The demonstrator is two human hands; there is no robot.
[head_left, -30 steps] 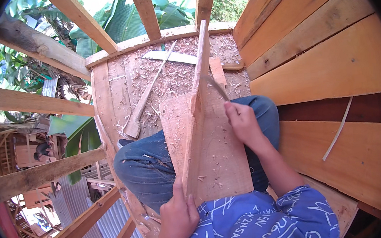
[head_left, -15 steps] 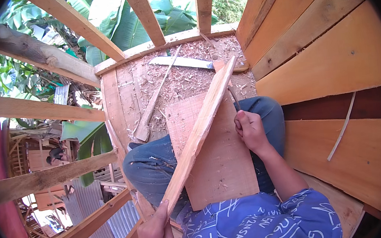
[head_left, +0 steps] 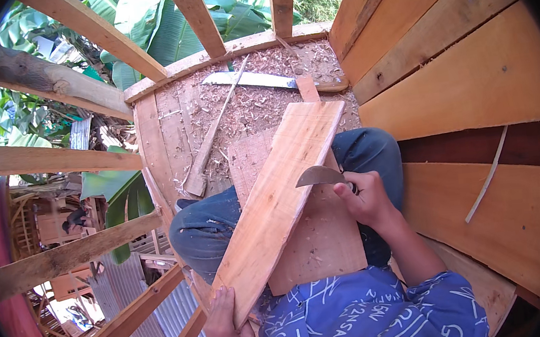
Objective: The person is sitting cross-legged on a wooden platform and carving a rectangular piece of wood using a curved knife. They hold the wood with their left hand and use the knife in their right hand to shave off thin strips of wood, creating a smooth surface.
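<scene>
A long wooden plank (head_left: pixel 279 197) slants across my lap with its broad face turned up. My left hand (head_left: pixel 225 325) grips its near lower end. In my right hand (head_left: pixel 367 199) is a knife with a broad curved blade (head_left: pixel 320 175), held by its handle. The blade lies over the plank's right edge; whether it touches the wood I cannot tell. Beneath the plank a wide flat board (head_left: pixel 316 245) rests across my legs, partly covered by it.
On the shaving-strewn floor (head_left: pixel 202 107) lie a machete (head_left: pixel 248 79) and a thin tapered stick (head_left: pixel 217 128). A plank wall (head_left: pixel 463 78) rises at the right. Wooden rails (head_left: pixel 70 249) line the left, with banana leaves (head_left: pixel 172 28) beyond the far edge. A thin strip (head_left: pixel 488 173) rests against the right-hand boards.
The plank has rolled from its narrow edge to show its broad face. My right hand has raised the knife from behind the plank to over its edge.
</scene>
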